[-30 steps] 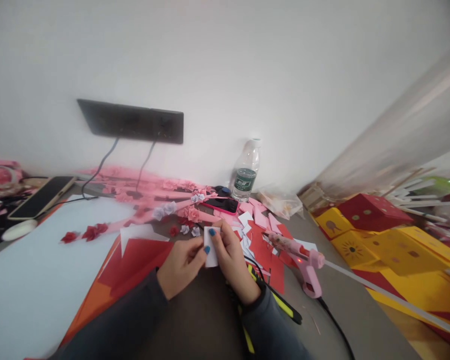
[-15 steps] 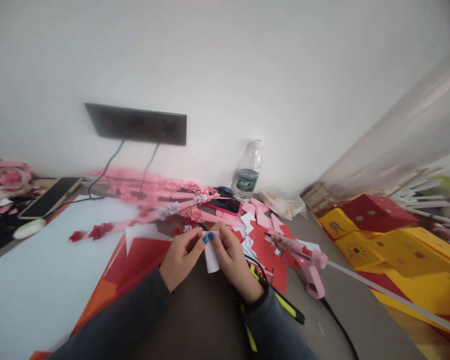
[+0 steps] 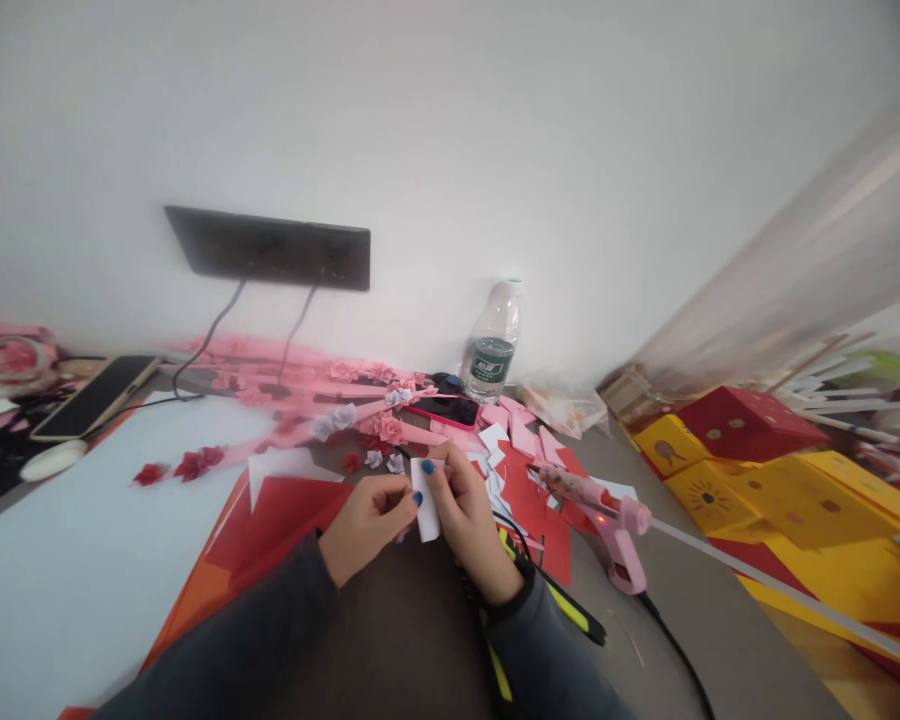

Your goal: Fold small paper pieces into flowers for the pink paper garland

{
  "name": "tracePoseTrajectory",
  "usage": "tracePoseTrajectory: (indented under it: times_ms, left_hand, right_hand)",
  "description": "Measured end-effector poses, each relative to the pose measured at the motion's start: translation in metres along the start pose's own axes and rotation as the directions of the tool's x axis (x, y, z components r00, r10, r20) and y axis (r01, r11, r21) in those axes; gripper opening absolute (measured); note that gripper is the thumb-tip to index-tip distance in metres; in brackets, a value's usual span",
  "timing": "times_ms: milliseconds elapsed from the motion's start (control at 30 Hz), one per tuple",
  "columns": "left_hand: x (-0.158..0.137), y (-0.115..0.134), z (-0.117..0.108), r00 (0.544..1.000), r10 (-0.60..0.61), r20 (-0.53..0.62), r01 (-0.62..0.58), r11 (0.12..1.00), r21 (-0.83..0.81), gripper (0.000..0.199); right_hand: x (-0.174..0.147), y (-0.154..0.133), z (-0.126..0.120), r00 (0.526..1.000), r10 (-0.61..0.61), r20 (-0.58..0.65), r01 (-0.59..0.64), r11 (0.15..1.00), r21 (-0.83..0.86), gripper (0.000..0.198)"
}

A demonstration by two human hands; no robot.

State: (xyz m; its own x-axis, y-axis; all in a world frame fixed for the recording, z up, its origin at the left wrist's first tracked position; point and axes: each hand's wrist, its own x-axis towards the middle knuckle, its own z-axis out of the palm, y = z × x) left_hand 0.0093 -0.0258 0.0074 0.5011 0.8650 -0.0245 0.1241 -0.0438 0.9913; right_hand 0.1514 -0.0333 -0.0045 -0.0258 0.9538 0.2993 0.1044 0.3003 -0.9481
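Between my hands is a small piece of white paper (image 3: 427, 515), which looks folded into a narrow strip. My right hand (image 3: 466, 515) pinches its upper right part, thumb on the front face. My left hand (image 3: 369, 522) is closed at the left edge of the paper, thumb against the curled fingers. Behind my hands lie small white and red paper flowers (image 3: 352, 461) and pink stems with paper roses (image 3: 337, 420). Cut white paper scraps (image 3: 495, 470) and red paper (image 3: 521, 490) lie just right of my right hand.
A pink glue gun (image 3: 607, 520) with a lit red light rests at the right, its cord trailing forward. Yellow-green and black tools (image 3: 570, 610) lie by my right wrist. A water bottle (image 3: 493, 345) stands by the wall. Large white sheets (image 3: 82, 540) cover the left; yellow boxes (image 3: 795, 500) sit right.
My left hand has slid down from the paper's top edge to its left side. The paper has turned slightly while my right hand keeps its pinch.
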Motion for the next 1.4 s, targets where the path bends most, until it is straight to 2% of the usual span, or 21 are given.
tracePoseTrajectory:
  times_ms: [133, 233, 333, 400, 467, 500, 600, 667, 700, 767, 833, 900, 1000, 1100, 1267, 1400]
  left_hand:
    - [-0.002, 0.000, 0.003, 0.987, -0.089, 0.131, 0.089, 0.996, 0.010, 0.030]
    - [-0.004, -0.001, 0.002, 0.981, -0.078, 0.177, 0.072, 0.997, 0.040, 0.029]
    - [-0.005, -0.001, -0.001, 0.970, -0.065, 0.235, 0.049, 0.996, 0.073, 0.031]
    - [-0.005, 0.000, -0.003, 0.986, -0.030, 0.163, 0.023, 0.999, 0.043, 0.034]
    - [-0.003, 0.000, -0.004, 0.999, 0.005, 0.050, -0.004, 1.000, -0.024, 0.034]
    - [-0.002, -0.001, -0.004, 1.000, 0.011, 0.028, -0.009, 0.998, -0.055, 0.032]
    - [0.002, -0.003, -0.006, 1.000, 0.006, -0.004, -0.007, 0.995, -0.096, 0.030]
    - [0.004, -0.004, -0.012, 0.993, 0.027, -0.116, -0.036, 0.996, -0.078, 0.027]
    - [0.006, -0.004, -0.015, 0.978, 0.054, -0.200, -0.067, 0.996, -0.056, 0.025]
    - [0.007, -0.003, -0.024, 0.917, 0.123, -0.378, -0.124, 0.992, 0.021, 0.021]
    - [0.008, -0.003, -0.031, 0.863, 0.214, -0.458, -0.168, 0.976, 0.140, 0.015]
    - [0.006, -0.002, -0.034, 0.855, 0.311, -0.414, -0.197, 0.935, 0.296, 0.011]
    - [0.004, 0.001, -0.032, 0.875, 0.411, -0.256, -0.264, 0.848, 0.459, 0.013]
    - [0.002, 0.003, -0.029, 0.862, 0.469, -0.194, -0.326, 0.804, 0.498, 0.014]
    - [0.002, 0.004, -0.027, 0.846, 0.509, -0.157, -0.364, 0.768, 0.527, 0.014]
    - [0.001, 0.003, -0.029, 0.786, 0.593, -0.173, -0.431, 0.727, 0.534, 0.014]
  right_hand:
    - [0.001, -0.001, 0.000, 0.995, 0.047, -0.091, -0.045, 0.999, 0.028, 0.032]
    - [0.004, 0.001, -0.003, 0.987, 0.079, -0.138, -0.075, 0.997, 0.035, 0.034]
    - [0.006, 0.003, -0.006, 0.957, 0.113, -0.268, -0.102, 0.993, 0.055, 0.034]
    - [0.006, 0.004, -0.007, 0.941, 0.133, -0.311, -0.112, 0.990, 0.085, 0.033]
    - [0.005, 0.003, -0.006, 0.956, 0.145, -0.256, -0.120, 0.987, 0.111, 0.033]
    - [0.004, 0.003, -0.006, 0.966, 0.138, -0.218, -0.116, 0.987, 0.110, 0.033]
    - [0.003, 0.002, -0.004, 0.978, 0.077, -0.194, -0.065, 0.996, 0.068, 0.032]
    - [0.004, 0.003, -0.003, 0.976, 0.043, -0.213, -0.030, 0.997, 0.066, 0.030]
    - [0.005, 0.003, -0.003, 0.979, 0.035, -0.203, -0.018, 0.996, 0.083, 0.029]
    - [0.007, 0.004, -0.001, 0.988, 0.015, -0.154, 0.003, 0.993, 0.114, 0.026]
    - [0.008, 0.004, 0.000, 0.992, -0.020, -0.127, 0.035, 0.992, 0.120, 0.020]
    - [0.007, 0.003, 0.001, 0.990, -0.054, -0.130, 0.064, 0.995, 0.079, 0.015]
    - [0.006, -0.001, 0.000, 0.991, -0.103, -0.091, 0.098, 0.994, -0.054, 0.010]
    - [0.006, -0.002, -0.002, 0.989, -0.140, -0.039, 0.133, 0.981, -0.140, 0.006]
    - [0.004, -0.003, 0.000, 0.984, -0.168, -0.054, 0.157, 0.973, -0.172, 0.007]
    - [0.004, -0.003, -0.001, 0.979, -0.166, -0.122, 0.141, 0.972, -0.187, 0.008]
